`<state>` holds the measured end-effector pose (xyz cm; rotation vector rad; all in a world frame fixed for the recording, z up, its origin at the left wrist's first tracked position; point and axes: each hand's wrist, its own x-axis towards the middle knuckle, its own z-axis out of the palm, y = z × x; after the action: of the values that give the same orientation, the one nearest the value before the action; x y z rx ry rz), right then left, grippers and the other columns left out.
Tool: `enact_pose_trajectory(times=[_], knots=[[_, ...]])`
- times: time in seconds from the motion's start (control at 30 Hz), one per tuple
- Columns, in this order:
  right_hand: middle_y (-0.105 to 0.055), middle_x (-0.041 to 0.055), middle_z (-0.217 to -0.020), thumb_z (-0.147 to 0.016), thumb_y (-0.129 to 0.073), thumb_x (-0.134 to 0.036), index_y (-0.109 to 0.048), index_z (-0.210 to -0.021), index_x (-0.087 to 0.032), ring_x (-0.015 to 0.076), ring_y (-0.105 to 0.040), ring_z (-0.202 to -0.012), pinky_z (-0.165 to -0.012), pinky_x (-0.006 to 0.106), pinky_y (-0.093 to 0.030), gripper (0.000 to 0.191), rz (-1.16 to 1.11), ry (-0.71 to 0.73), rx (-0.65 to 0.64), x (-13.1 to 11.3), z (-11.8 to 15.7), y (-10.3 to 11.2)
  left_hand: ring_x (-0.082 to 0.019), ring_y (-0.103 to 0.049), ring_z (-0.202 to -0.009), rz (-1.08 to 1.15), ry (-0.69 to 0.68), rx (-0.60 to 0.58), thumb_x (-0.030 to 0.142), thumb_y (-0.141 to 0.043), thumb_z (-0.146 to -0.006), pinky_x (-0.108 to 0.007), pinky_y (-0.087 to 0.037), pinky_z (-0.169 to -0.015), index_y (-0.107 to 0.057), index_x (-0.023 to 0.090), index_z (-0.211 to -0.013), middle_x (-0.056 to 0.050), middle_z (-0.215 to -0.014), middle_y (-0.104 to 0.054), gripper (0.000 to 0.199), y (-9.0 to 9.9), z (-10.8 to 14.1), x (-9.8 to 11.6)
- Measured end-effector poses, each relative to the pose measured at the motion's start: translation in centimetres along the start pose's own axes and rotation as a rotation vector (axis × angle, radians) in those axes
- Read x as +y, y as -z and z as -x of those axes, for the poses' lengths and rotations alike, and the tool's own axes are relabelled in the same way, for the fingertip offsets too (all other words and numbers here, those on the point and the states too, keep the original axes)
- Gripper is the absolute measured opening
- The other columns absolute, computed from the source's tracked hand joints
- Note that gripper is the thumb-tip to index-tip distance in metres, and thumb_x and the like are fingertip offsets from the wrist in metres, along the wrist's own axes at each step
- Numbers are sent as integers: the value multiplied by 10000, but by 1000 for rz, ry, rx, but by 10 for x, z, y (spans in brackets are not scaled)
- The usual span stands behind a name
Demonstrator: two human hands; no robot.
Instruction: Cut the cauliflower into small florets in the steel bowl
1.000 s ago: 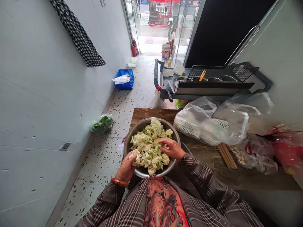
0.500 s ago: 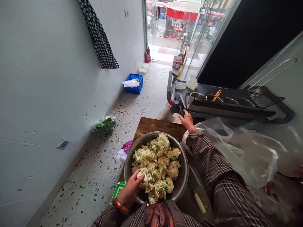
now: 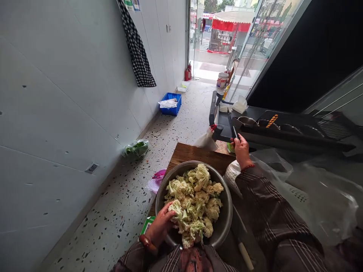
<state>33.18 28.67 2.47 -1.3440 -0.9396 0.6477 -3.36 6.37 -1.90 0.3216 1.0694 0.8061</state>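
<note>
A large steel bowl [image 3: 226, 215] full of cauliflower florets [image 3: 202, 198] stands in front of me on a wooden board [image 3: 193, 153]. My left hand [image 3: 161, 226] is closed round a pale cauliflower floret [image 3: 176, 210] over the bowl's near left side. Beyond the bowl to the right, my right hand [image 3: 242, 152] grips the black handle of a slim knife [image 3: 235, 132]. Its dark, narrow blade points up and away, over the black counter. To the right of the bowl lies a broad knife with a light wooden handle [image 3: 245, 257].
Clear plastic bags [image 3: 317, 189] lie to the right. A black counter [image 3: 225, 119] holds round metal containers and an orange-handled tool [image 3: 272, 121]. On the floor at left are bagged greens [image 3: 136, 150] and a blue crate [image 3: 174, 107]. A pink basket [image 3: 155, 183] sits beside the bowl.
My right hand has raised the slim knife from the counter's near edge, so its blade now shows. My left hand keeps its floret. The whole view has shifted slightly.
</note>
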Motion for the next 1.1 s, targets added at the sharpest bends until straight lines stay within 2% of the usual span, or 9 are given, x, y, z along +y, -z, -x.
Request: enact_pose_trajectory(times=[0.17,0.27,0.33,0.4,0.53,0.63,0.77,0.97,1.1], knots=[[-643,41,-968,-812,-555,-326,-592,-1129,-233,114,-575,-702,-628,254,-493,332,-434,-126,-46,-87,103,51,-166,-655,-758,-32,-48,-42,250,-820,-606,-270,-514,-652,-572,170,-1114,-72,-958,-680,571,-12,-4,4],[-623,51,-927,-846,-513,-458,-604,-995,-255,174,-600,-770,-654,323,-521,268,-501,-208,-158,-115,178,76,-158,-652,-781,-60,-104,-53,224,-805,-640,-266,-529,-653,-553,179,-1140,-63,-987,-671,562,-25,2,9],[-614,47,-875,-834,-520,-548,-578,-984,-253,169,-585,-684,-593,319,-510,336,-456,-278,-207,-118,220,86,-148,-647,-775,-73,-135,-73,210,-817,-627,-256,-533,-646,-566,163,-1090,-59,-973,-666,528,-30,7,10],[-620,16,-774,-828,-574,-525,-540,-984,-247,133,-544,-549,-498,274,-465,320,-348,-409,-272,-112,255,87,-140,-642,-796,-75,-154,-102,216,-812,-643,-249,-538,-659,-571,157,-1084,-58,-996,-657,505,-33,11,8],[-586,-36,-534,-818,-622,-525,-490,-805,-221,101,-469,-370,-361,219,-347,332,-123,-606,-396,-91,308,74,-142,-642,-843,-76,-182,-134,223,-807,-662,-284,-562,-722,-575,158,-1097,-56,-1056,-637,497,-35,25,1],[-609,-29,-537,-824,-627,-513,-508,-787,-216,107,-501,-387,-392,231,-385,322,-61,-528,-428,-85,331,66,-176,-652,-923,-65,-204,-154,212,-788,-690,-354,-563,-813,-551,163,-1101,-62,-1078,-635,477,-38,39,-3],[-602,-35,-533,-825,-651,-457,-534,-781,-223,123,-536,-443,-462,252,-438,265,-27,-373,-407,-92,340,68,-214,-667,-978,-66,-206,-209,254,-747,-746,-388,-536,-885,-508,166,-1179,-88,-1101,-636,502,-40,52,-7],[-605,-34,-539,-878,-569,-460,-540,-852,-227,120,-507,-398,-404,244,-383,237,42,-342,-597,-97,351,66,-204,-673,-954,-84,-247,-223,285,-750,-744,-420,-525,-920,-509,174,-1156,-80,-1103,-633,490,-40,62,-10],[-586,-36,-534,-885,-558,-438,-540,-817,-231,125,-522,-420,-442,249,-406,219,108,-264,-638,-99,360,64,-183,-644,-960,-111,-338,-183,254,-779,-703,-382,-544,-873,-513,183,-1183,-75,-1137,-627,554,-41,65,-11]])
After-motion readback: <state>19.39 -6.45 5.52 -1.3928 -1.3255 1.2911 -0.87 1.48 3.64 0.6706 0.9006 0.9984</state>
